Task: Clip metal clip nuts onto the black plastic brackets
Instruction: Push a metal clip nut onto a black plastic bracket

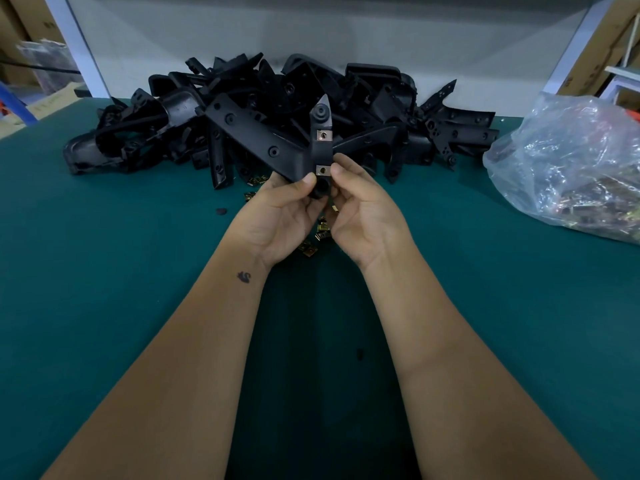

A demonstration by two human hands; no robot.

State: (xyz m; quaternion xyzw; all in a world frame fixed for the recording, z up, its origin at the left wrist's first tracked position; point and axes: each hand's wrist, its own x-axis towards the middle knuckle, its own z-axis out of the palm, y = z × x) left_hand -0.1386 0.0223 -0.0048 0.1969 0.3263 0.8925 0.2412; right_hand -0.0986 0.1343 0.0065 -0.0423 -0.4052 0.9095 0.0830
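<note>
Two hands hold one black bracket upright above a green worktop.

The worktop [104, 271], covered in a matte teal-green mat, lies under both forearms. Beyond the hands sits a tangled heap of black plastic brackets [242, 116], glossy and angular, with round holes. Far to the right of the right hand slumps a crinkled clear plastic bag [571, 161] holding small brassy metal parts. The held bracket [320, 143], a flat bar, stands with its long axis near vertical, pointed tip away from the person. The left hand [277, 220] and right hand [363, 216] pinch its lower end between thumbs and fingers. Two square clip nuts sit on it: an upper clip nut [323, 135] and a lower clip nut [322, 170] between the thumbs. Loose clip nuts [311, 249] lie scattered below the hands.
</note>
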